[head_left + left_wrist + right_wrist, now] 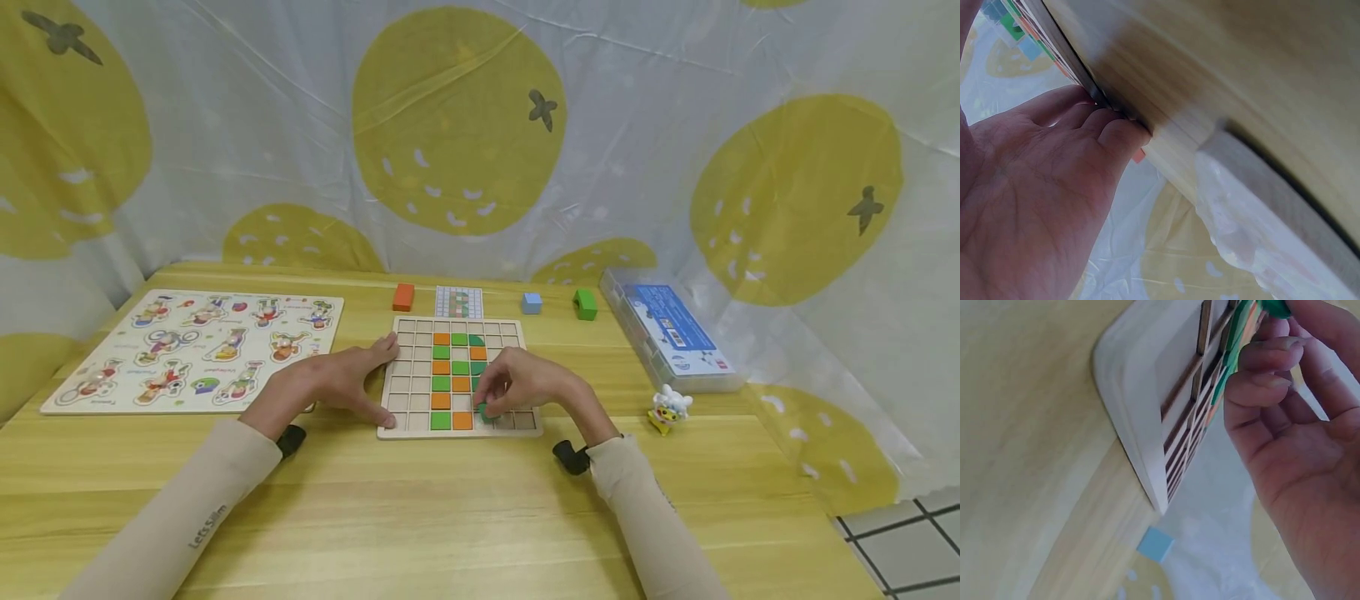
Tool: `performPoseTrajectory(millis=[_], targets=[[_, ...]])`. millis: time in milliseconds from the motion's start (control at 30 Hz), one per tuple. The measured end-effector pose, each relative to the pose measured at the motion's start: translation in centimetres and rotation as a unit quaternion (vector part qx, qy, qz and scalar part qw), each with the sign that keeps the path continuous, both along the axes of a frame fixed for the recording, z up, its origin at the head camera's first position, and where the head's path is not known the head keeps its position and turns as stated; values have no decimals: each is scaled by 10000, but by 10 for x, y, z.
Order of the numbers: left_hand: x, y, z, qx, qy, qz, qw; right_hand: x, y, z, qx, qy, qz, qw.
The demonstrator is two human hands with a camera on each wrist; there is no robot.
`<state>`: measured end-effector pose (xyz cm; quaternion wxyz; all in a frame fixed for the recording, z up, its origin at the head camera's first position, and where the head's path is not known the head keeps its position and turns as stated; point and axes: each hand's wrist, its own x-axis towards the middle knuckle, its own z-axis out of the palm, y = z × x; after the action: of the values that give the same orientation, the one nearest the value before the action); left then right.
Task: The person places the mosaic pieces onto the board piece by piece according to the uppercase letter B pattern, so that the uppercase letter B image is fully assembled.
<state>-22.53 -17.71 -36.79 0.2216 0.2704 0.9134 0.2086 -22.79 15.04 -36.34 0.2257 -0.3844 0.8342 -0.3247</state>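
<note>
A wooden grid board lies in front of me, with orange, light green and dark green tiles filling part of its middle columns. My left hand steadies its left side, thumb at the near corner and fingers along the edge. In the left wrist view, the fingers of this left hand look nearly straight against the board's side. Over the near right part of the board, my right hand pinches a dark green tile between thumb and fingers. The right wrist view shows only part of that green tile.
Behind the board lie a pattern card, a red block, a blue block and a green arch block. A picture puzzle board is on the left. At right are a plastic case and a small figurine.
</note>
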Motion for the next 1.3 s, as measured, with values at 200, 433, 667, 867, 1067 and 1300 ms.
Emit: performPoseTrajectory(millis=[200, 433, 667, 867, 1067, 1300], targets=[[-1, -1, -1, -34, 21, -44, 10000, 3, -6, -1, 167, -40, -24, 9998], [-4, -1, -4, -46, -58, 29, 10000, 6, -7, 2, 431, -263, -71, 9987], [-5, 0, -5, -63, -65, 21, 10000, 6, -6, 3, 575, 8, -243, 9980], [-5, 0, -5, -63, -97, 43, 9999, 4, -6, 0, 575, 167, -495, 9970], [-4, -1, -2, -83, -76, 29, 9999, 5, -10, 1, 431, 260, -709, 9962], [-3, 0, -1, -80, -68, 42, 9999, 4, -9, -1, -108, -124, -669, 9976]])
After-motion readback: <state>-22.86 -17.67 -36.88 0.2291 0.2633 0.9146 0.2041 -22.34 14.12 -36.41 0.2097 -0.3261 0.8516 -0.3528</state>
